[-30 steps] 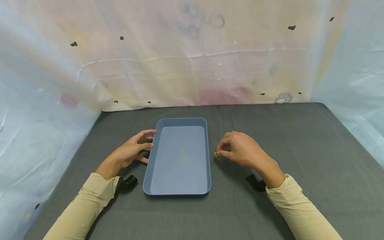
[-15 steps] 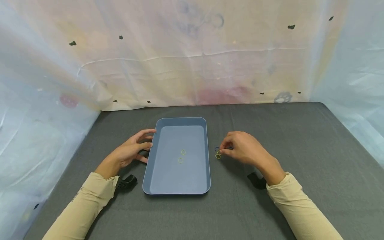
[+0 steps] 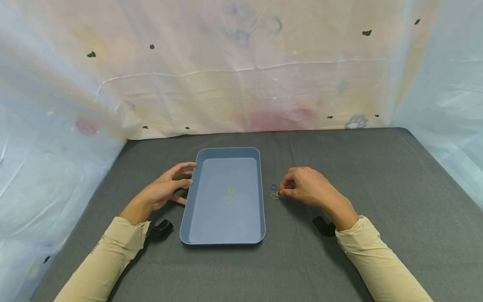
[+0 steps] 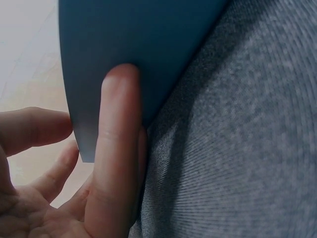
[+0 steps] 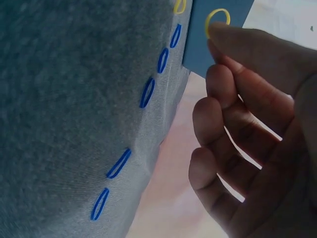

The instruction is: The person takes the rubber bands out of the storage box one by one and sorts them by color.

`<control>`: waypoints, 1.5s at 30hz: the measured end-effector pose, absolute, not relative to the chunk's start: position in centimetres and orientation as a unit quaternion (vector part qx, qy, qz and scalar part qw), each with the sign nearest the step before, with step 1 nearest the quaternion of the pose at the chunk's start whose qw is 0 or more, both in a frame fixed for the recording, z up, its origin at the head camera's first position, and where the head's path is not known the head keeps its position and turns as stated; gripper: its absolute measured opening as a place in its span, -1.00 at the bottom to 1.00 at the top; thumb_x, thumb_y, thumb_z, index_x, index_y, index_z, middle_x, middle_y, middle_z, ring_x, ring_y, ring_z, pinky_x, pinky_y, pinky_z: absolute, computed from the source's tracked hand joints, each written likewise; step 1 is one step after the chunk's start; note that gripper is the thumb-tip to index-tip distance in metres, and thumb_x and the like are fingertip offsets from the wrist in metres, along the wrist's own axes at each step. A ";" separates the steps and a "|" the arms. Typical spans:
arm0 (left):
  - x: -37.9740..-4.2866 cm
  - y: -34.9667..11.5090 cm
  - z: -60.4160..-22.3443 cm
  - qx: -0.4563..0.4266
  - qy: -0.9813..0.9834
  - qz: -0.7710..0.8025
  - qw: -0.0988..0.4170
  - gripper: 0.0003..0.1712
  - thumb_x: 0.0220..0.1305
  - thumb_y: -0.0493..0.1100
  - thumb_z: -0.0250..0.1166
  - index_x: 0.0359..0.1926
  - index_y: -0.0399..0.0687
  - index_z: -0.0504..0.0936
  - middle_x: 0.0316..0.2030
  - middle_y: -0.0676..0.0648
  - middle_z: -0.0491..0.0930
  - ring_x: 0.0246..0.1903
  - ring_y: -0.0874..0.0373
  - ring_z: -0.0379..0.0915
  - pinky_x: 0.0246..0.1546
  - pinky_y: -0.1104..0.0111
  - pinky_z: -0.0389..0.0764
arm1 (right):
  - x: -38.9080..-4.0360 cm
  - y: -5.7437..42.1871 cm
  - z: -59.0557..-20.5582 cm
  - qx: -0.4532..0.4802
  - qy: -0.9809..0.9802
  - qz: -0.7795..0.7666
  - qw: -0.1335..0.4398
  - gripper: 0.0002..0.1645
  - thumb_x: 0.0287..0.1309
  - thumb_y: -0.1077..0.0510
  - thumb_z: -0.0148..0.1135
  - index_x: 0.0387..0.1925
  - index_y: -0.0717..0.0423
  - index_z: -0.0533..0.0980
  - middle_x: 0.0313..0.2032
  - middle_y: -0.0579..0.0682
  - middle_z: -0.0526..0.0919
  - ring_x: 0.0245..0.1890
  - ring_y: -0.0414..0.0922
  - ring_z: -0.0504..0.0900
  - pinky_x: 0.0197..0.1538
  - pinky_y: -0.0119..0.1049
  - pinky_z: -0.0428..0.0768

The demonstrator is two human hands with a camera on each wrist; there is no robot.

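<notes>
- I see the grey bench point(image 3: 339, 159) carrying everything.
- On it lies the blue tray point(image 3: 226, 224), between the two hands.
- I have the left hand point(image 3: 167, 186) spread and relaxed, fingers resting against the tray's outer wall and rim, gripping nothing.
- The right hand point(image 3: 307, 185) has drawn slightly away from the tray this past second, uncovering a blue ring point(image 3: 273, 187); I judge its pick is made. It sits low over the bench, thumb and forefinger pinched, other fingers bent.
- In that pinch I see the held yellow ring point(image 5: 208, 21).
- The loose yellow ring point(image 3: 274, 196) lies on the bench beside it; I can't tell whether they touch.
- Two tray rings point(image 3: 231, 191), also yellow, lie apart inside the tray.
</notes>
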State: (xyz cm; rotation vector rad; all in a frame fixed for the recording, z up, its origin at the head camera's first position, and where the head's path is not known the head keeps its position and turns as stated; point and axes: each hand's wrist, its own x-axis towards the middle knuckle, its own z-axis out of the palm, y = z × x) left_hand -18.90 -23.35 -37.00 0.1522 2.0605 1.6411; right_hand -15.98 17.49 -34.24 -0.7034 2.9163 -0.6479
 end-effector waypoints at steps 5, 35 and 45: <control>-19.0 -23.3 -37.0 0.055 0.757 0.601 0.250 -0.29 0.50 -0.18 0.12 0.54 0.13 0.05 0.52 -0.25 -0.06 0.28 -0.36 0.12 -0.24 0.01 0.73 | -16.1 17.7 -34.3 -0.220 0.951 -0.212 0.042 -0.91 0.08 0.09 0.47 -0.47 -0.19 0.70 -0.40 -0.25 0.64 -0.39 -0.28 0.56 -0.29 -0.29 0.52; -18.9 -23.5 -37.1 0.059 0.760 0.596 0.252 -0.27 0.49 -0.11 0.15 0.55 0.17 0.05 0.53 -0.24 -0.08 0.34 -0.37 0.10 -0.22 0.00 0.72 | -16.6 18.1 -35.0 -0.208 0.958 -0.180 0.081 -0.89 0.15 0.11 0.40 -0.47 -0.16 0.68 -0.45 -0.27 0.68 -0.44 -0.29 0.52 -0.37 -0.31 0.48; -18.8 -23.5 -37.1 0.060 0.758 0.599 0.252 -0.28 0.50 -0.12 0.14 0.54 0.16 0.05 0.51 -0.24 -0.03 0.27 -0.33 0.18 -0.21 -0.01 0.72 | -16.7 18.1 -35.2 -0.204 0.960 -0.175 0.080 -0.87 0.14 0.12 0.40 -0.49 -0.17 0.67 -0.46 -0.27 0.67 -0.47 -0.29 0.50 -0.39 -0.32 0.46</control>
